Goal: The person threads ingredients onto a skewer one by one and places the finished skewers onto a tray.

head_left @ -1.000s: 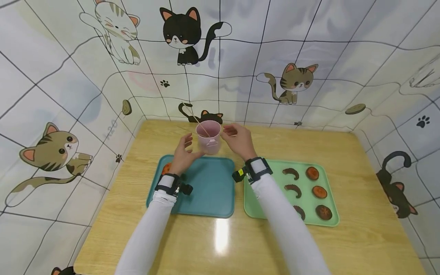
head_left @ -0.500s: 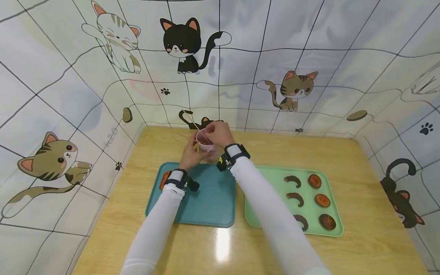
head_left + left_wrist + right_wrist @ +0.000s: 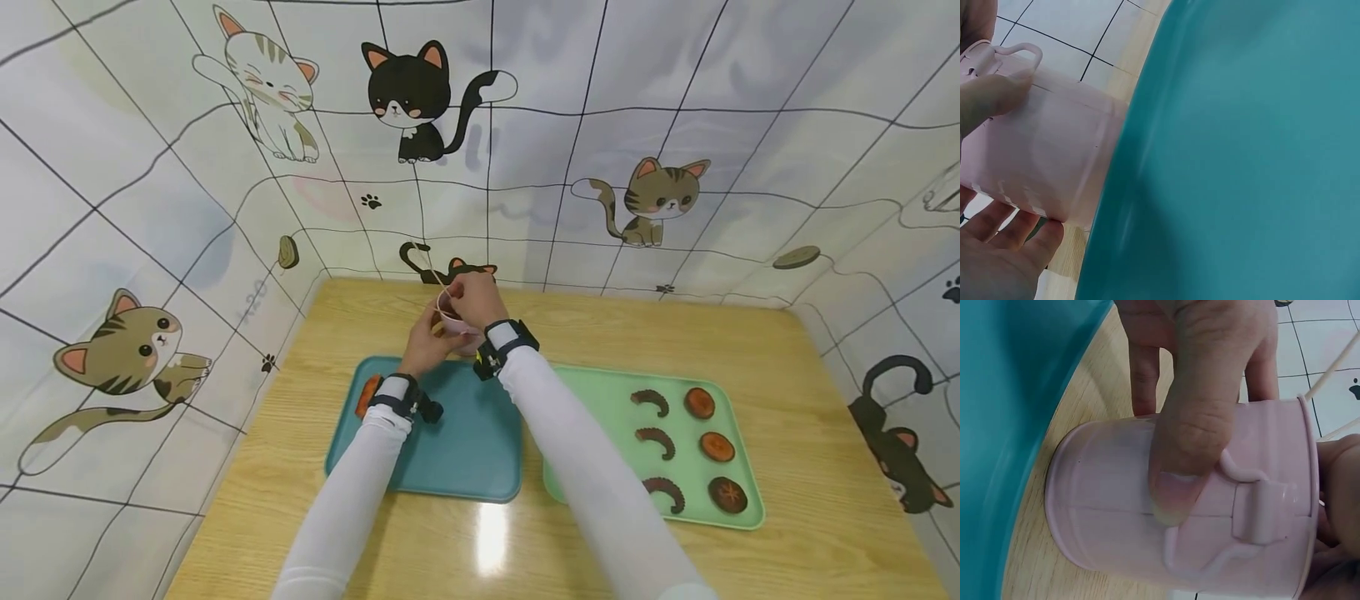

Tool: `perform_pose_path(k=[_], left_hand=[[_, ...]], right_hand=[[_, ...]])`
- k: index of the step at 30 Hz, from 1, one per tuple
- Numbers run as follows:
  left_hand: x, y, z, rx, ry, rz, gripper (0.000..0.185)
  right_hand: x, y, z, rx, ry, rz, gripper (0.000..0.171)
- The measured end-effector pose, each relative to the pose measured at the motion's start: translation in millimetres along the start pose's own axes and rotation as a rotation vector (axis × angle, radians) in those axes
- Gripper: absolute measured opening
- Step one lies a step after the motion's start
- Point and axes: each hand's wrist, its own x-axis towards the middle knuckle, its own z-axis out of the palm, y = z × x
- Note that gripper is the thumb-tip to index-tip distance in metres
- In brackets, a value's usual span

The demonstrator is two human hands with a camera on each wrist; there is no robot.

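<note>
Both hands clasp a smooth pink metal cup, left hand cupping, right hand pinching the rim, behind a glossy teal tray.

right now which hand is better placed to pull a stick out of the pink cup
Right. The right hand is over the rim of the pink cup, beside the sticks. The left hand holds the cup's side and can steady it.

Cup: pale pink, handle same pink. Left tray: teal. Right tray: mint green, dark brown curved pieces and orange-brown rounds on it. Table: light wood grain. Walls: white, black grid lines, cartoon cats in black, tabby brown, cream. Sleeves: white. Wrist straps: black.
</note>
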Motion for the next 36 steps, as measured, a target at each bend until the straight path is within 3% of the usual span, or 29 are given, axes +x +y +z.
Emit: perform_pose_path(k=[8, 21, 28, 36], left_hand=[[2.2, 1.1, 2.0, 0.000, 0.004, 0.020, 0.091], [-1.7, 10.5, -3.7, 0.015, -0.027, 0.020, 0.093], [-22.6, 25.7, -12.9, -0.015, 0.005, -0.027, 0.103], [-70.5, 48.2, -17.0, -0.061, 0.045, -0.047, 0.099]], right_hand=[[-6.8, 4.7, -10.3, 0.145, 0.113, -0.036, 0.014], [-28.6, -0.1, -63.2, 0.454, 0.409, -0.022, 0.017], [-58.5, 3.9, -103.2, 0.699, 0.440, 0.019, 0.021], [-106.7, 13.3, -128.5, 0.901, 0.447, -0.010, 0.028]])
